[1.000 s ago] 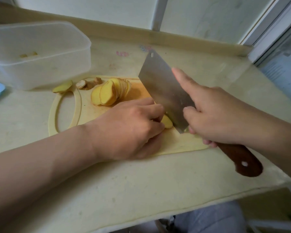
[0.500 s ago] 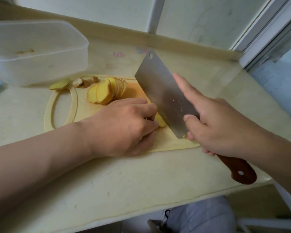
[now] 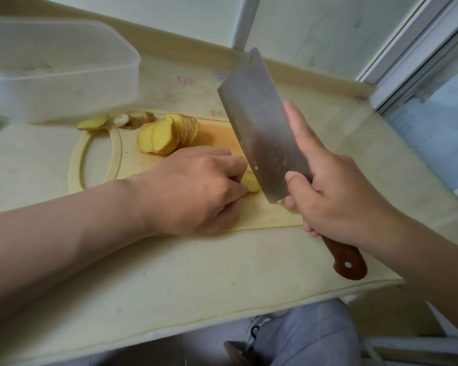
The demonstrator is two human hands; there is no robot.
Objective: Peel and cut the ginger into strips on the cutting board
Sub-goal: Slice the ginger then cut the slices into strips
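The left hand (image 3: 196, 186) held the ginger (image 3: 250, 182) under curled fingers on the board (image 3: 76, 165) at mid-frame, the right hand (image 3: 336, 196) gripped the cleaver (image 3: 259, 133) beside it; slices (image 3: 167, 136) lay stacked above, strips seemingly unstarted.

A yellow ginger piece (image 3: 250, 182) lies on the cream cutting board (image 3: 95, 165), just beside the tilted cleaver (image 3: 262, 128). Peeled ginger slices (image 3: 167, 134) lean fanned behind.
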